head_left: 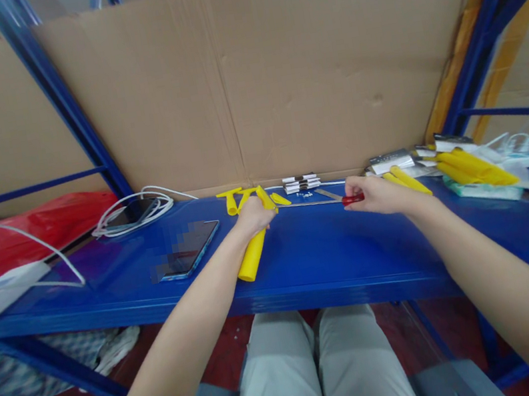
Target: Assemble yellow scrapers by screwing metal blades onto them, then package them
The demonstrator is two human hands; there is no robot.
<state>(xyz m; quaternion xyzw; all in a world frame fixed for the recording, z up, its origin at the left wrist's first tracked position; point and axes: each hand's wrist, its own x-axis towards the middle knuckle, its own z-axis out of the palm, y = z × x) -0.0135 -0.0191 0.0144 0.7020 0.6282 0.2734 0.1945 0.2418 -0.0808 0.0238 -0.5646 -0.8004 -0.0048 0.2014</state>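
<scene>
My left hand [255,216] is wrapped round a yellow plastic tube [253,258], which lies tilted over the blue table. In my right hand [368,195] is a screwdriver [353,198] with a red handle. Its thin shaft points left, and the tip ends close to the yellow tube near my left fingers; whether it touches, I cannot tell. Behind my left hand lie yellow T-shaped parts [230,201] and a small yellow piece [280,199]. Several tiny white bits [307,195] and a flat metal strip [327,194] rest between my hands.
A stack of black-and-white small packs [301,183] stands at the back. A phone [192,249] and a coiled white cable [138,212] are on the left, beside a red bag [41,228]. Yellow tubes [408,179] and yellow pieces [477,166] lie right. Cardboard [299,70] walls the back.
</scene>
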